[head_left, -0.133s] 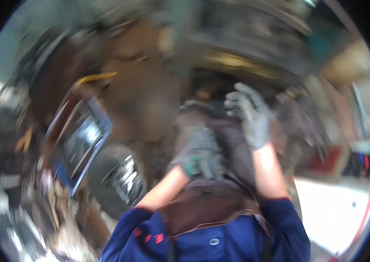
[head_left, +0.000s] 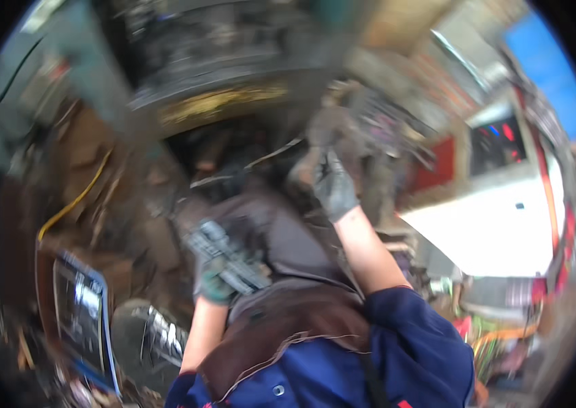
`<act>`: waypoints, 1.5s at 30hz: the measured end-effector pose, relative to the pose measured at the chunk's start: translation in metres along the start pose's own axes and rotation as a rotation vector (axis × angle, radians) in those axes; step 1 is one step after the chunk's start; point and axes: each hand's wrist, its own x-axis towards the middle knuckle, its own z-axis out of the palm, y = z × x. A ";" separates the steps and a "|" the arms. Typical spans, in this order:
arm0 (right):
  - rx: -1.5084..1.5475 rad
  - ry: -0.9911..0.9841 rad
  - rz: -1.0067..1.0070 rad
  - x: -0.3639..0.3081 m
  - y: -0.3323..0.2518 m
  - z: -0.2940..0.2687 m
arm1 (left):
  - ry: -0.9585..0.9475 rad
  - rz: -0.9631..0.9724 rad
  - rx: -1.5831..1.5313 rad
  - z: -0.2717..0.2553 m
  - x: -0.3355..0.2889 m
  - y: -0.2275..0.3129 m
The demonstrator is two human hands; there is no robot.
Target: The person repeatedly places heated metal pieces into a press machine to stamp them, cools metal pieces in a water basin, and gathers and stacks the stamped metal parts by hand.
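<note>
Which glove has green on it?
The one on the left hand: it has a green cuff. The one on the right hand looks grey, with no green showing.

Head fisheye | from wearer's head, facing down | hands [head_left: 335, 190] close below | exact tilt unclear through blur

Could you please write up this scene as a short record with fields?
Left hand: gloved, over the lap, holding a grey elongated piece
Right hand: gloved, reaching forward, fingers pointing away from the body; blur hides whether it touches anything
Clothing: brown apron over a dark blue shirt
Left side: yellow cord and a blue-edged rectangular panel with a bright reflection
Right side: bright white surface
Picture quality: motion-blurred; small items uncertain
</note>
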 end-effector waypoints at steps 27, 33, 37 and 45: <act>-0.444 -0.434 -0.170 0.016 0.084 0.210 | 0.113 -0.155 -0.019 -0.007 -0.072 0.096; -0.517 -0.293 0.003 0.052 0.093 0.249 | 0.090 -0.077 0.031 -0.020 -0.076 0.097; -0.524 -0.355 -0.013 0.071 0.089 0.244 | 0.097 -0.112 -0.036 -0.025 -0.077 0.096; -0.749 -0.659 0.033 -0.027 0.087 0.138 | 0.062 -0.078 -0.110 -0.030 -0.079 0.097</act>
